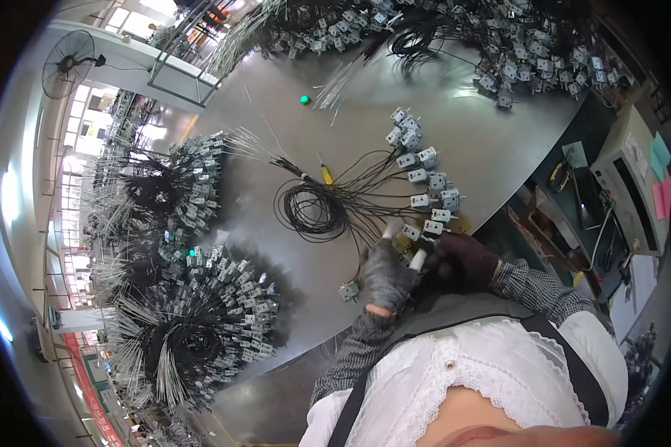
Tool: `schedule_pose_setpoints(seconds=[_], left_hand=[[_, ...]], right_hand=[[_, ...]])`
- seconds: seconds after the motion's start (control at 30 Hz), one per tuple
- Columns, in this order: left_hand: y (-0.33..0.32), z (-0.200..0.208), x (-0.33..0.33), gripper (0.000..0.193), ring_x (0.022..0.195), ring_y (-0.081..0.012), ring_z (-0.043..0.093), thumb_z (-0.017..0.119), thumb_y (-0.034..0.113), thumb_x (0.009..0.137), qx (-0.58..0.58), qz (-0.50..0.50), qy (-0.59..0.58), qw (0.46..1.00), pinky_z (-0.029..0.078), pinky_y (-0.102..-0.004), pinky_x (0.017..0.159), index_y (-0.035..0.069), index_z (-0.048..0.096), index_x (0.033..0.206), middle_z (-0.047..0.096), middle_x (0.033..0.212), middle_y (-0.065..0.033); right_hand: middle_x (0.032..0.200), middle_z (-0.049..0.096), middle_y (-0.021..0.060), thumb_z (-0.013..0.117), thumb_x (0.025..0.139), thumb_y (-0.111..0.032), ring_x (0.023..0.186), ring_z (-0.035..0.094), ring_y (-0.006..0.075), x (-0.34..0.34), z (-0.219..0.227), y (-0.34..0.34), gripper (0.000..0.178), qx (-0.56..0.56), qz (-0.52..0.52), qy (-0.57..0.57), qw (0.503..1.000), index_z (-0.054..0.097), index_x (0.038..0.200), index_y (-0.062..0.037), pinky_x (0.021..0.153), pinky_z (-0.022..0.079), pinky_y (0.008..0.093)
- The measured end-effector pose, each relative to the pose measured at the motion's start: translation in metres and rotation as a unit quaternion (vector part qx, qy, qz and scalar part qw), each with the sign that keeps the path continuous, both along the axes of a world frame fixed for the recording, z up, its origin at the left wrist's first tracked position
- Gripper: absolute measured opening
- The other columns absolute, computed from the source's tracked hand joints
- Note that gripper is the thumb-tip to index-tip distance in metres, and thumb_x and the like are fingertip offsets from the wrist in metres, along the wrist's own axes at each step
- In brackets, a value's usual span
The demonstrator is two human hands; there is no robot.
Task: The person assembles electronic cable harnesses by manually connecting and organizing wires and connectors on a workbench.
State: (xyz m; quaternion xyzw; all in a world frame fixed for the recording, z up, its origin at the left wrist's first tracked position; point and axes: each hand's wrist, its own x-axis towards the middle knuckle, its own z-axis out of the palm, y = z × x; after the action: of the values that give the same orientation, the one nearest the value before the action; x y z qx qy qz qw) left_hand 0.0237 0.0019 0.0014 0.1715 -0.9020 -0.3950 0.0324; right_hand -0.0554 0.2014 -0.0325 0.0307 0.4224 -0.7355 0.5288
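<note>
Just in front of my body, at the near edge of the metal table, my two gloved hands work close together. My left hand [388,277], in a grey glove, has its fingers bent about a small grey metal thermostat [410,233]. My right hand [466,259], in a dark maroon glove, is curled beside it; what lies in its fingers is hidden. Several more thermostats [417,176] lie in a row beyond, their thin black leads running left into a coiled bundle [311,211]. One thermostat [349,290] sits apart, left of my left hand.
A yellow-handled screwdriver [326,174] lies by the coil. Large thermostat heaps [216,313] cover the table's left side, with more [529,59] at the far right. A green ball-like object [305,99] is farther back. Right of the table are pliers [559,175] and a pale machine [626,179].
</note>
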Motion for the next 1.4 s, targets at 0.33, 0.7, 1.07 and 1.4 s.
schedule_pose_setpoints(seconds=[0.33,0.7,1.07,1.4], left_hand=[[-0.028,-0.017,0.013,0.052,0.088,-0.0286,0.072,0.087,0.03,0.08,-0.146,-0.092,0.001,0.985,0.051,-0.0424,0.096,0.007,0.073,0.124,0.076,0.091,-0.0133],[-0.03,-0.02,0.002,0.052,0.102,-0.015,0.069,0.083,0.01,0.089,0.005,-0.138,-0.083,0.987,0.057,-0.031,0.091,0.001,0.065,0.137,0.074,0.108,-0.0078],[-0.03,-0.037,-0.008,0.05,0.093,-0.026,0.075,0.085,0.032,0.087,0.02,-0.075,-0.037,0.996,0.053,-0.0389,0.095,0.007,0.073,0.129,0.078,0.101,-0.012],[-0.03,-0.022,-0.016,0.047,0.082,-0.0276,0.075,0.083,0.04,0.085,-0.007,-0.061,-0.028,0.998,0.051,-0.0401,0.092,0.009,0.077,0.12,0.078,0.088,-0.0096]], right_hand=[[0.103,0.071,0.0172,0.053,0.107,-0.028,0.092,0.07,0.0321,-0.038,-0.001,-0.023,0.034,0.062,0.009,0.548,0.834,0.068,0.119,0.0001,0.085,0.055,0.0404],[0.106,0.074,0.018,0.066,0.101,-0.032,0.097,0.073,0.0282,-0.005,0.009,0.008,0.038,0.202,0.137,0.462,0.853,0.067,0.126,-0.0036,0.089,0.057,0.0412],[0.102,0.071,0.0152,0.075,0.095,-0.024,0.097,0.072,0.0264,0.01,0.009,-0.006,0.03,0.211,0.083,0.5,0.836,0.067,0.118,-0.0055,0.088,0.057,0.0389],[0.104,0.069,0.0138,0.077,0.094,-0.018,0.093,0.07,0.0251,0.012,0.02,-0.013,0.028,0.2,0.07,0.596,0.775,0.067,0.117,-0.0053,0.086,0.057,0.0377]])
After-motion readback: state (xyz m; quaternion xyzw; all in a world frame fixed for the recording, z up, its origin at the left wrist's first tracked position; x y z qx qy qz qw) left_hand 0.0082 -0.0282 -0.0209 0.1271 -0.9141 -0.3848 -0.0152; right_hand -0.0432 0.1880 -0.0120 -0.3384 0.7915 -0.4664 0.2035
